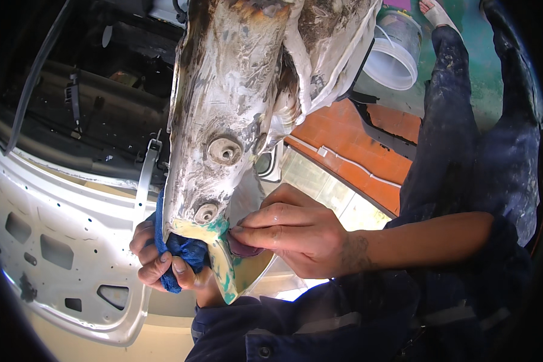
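A long, battered metal car body part point(223, 90) runs down the middle, smeared with white and grey and carrying two round studs, an upper point(224, 151) and a lower point(206, 213). Its near end has yellow filler point(222, 265) with green patches. My left hand point(152, 256) grips a blue cloth point(189, 248) wrapped against the left side of that end. From the right, my right hand point(301, 232) pinches a dark maroon pad, perhaps sandpaper point(242, 247), against the filler's right edge. The fingers hide part of the pad.
On the left lies a silver door panel point(66, 199) with cutouts, below a dark vehicle interior point(96, 102). A white bucket point(395, 63) stands far right, beside legs in dusty dark trousers point(449, 127). A white cable point(356, 172) and black trim point(383, 136) lie over orange tiles point(335, 130).
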{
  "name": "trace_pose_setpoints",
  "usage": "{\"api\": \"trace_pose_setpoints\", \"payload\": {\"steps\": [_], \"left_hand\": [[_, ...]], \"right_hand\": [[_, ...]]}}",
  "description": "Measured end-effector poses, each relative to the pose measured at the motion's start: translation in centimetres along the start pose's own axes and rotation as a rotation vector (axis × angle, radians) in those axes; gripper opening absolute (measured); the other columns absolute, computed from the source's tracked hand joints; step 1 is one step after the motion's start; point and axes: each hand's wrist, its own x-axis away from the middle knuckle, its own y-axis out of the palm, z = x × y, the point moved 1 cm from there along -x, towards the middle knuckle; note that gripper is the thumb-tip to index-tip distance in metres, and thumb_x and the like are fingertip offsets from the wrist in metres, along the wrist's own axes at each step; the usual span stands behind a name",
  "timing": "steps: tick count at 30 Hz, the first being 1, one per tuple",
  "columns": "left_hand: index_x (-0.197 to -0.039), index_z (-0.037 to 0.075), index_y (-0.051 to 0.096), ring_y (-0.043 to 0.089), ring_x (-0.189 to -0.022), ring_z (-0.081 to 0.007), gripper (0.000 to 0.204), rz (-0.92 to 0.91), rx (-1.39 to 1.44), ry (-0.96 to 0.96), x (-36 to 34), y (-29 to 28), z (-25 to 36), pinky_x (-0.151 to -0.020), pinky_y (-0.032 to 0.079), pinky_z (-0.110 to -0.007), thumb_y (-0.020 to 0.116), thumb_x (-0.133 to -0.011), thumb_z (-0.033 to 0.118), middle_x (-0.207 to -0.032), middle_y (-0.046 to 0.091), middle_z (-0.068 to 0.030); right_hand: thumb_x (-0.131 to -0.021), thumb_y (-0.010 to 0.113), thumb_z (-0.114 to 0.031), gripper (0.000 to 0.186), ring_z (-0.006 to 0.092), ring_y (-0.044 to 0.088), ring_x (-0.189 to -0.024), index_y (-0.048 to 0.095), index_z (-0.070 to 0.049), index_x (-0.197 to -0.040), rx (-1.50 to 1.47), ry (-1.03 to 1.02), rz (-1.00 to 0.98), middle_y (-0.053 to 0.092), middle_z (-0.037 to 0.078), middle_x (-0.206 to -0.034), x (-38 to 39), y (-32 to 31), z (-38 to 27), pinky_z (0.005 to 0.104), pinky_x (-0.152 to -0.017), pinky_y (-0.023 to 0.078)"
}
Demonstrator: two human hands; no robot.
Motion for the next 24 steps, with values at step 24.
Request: {"api": "trace_pose_setpoints", "payload": {"steps": [24], "left_hand": [[-0.094,0.015,0.056,0.052,-0.099,-0.0328,0.017,-0.06,-0.032,-0.05,-0.3,-0.6,0.8,-0.087,0.049,-0.058,0.065,-0.083,0.024,-0.088,0.046,-0.004]], "right_hand": [[-0.076,0.076,0.011,0.037,0.0314,0.066,-0.093,0.078,0.006,-0.113,-0.087,-0.096,0.035,0.073,0.013,-0.107,-0.4,-0.6,0.0,0.0398,-0.079,0.056]]}}
